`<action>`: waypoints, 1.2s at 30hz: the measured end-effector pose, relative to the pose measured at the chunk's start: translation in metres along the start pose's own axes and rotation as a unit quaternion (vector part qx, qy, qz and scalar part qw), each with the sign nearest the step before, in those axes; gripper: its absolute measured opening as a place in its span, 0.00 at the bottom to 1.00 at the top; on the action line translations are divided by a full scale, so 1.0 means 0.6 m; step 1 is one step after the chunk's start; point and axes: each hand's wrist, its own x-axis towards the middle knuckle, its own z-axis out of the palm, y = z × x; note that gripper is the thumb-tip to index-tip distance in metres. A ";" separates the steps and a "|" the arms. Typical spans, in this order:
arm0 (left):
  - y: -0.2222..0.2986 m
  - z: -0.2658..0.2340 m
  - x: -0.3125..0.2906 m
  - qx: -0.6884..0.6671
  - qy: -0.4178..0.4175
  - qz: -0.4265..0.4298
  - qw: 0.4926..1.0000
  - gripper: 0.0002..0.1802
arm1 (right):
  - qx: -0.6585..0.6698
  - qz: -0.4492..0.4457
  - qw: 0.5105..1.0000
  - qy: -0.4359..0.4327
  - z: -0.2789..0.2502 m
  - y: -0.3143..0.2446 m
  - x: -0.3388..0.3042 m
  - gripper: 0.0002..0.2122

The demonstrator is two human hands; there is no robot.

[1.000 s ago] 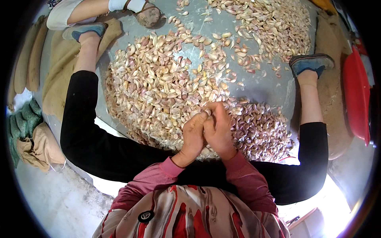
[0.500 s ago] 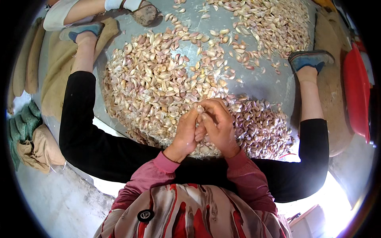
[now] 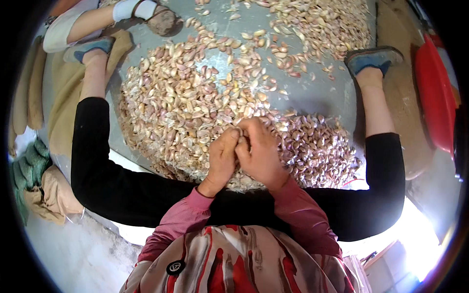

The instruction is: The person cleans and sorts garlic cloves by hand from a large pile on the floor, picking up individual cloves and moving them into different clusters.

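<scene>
My left hand (image 3: 222, 157) and my right hand (image 3: 262, 152) meet over the near edge of a pile of garlic cloves, fingertips pinched together. Whatever lies between the fingers is hidden by them. Pale garlic cloves (image 3: 178, 93) with papery skins spread beyond my hands and to their left. Against the right hand's outer side rests a heap of darker, purplish cloves (image 3: 320, 149). Loose white skins (image 3: 243, 181) lie just beneath my wrists.
My legs (image 3: 128, 183) stretch to either side of the pile on a grey surface (image 3: 310, 95). Another heap of cloves (image 3: 337, 27) lies far right. Someone's shoe (image 3: 163, 20) shows at far left. Burlap sacks (image 3: 66, 107) and a red basin (image 3: 434, 93) stand at the sides.
The right hand has turned over more, its back now facing up, and the pale bit seen at the fingertips is covered. The whole view has shifted slightly.
</scene>
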 end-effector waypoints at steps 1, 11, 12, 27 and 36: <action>-0.004 0.001 -0.001 0.011 0.002 0.006 1.000 0.18 | 0.001 -0.005 1.000 0.005 0.002 0.002 -0.001 0.09; 0.014 0.001 -0.003 -0.118 0.051 -0.130 0.983 0.22 | 0.156 0.154 0.974 -0.051 -0.010 0.016 -0.011 0.07; 0.017 -0.004 0.004 -0.170 0.079 -0.140 0.972 0.23 | 0.136 0.163 0.975 -0.062 -0.013 0.022 -0.016 0.07; 0.036 -0.051 0.029 -0.281 0.157 -0.120 0.939 0.17 | -0.237 0.053 0.969 0.057 -0.063 0.099 -0.027 0.10; 0.020 -0.020 0.019 -0.163 -0.001 -0.179 0.970 0.14 | 0.014 0.080 0.996 0.042 -0.066 0.078 -0.020 0.10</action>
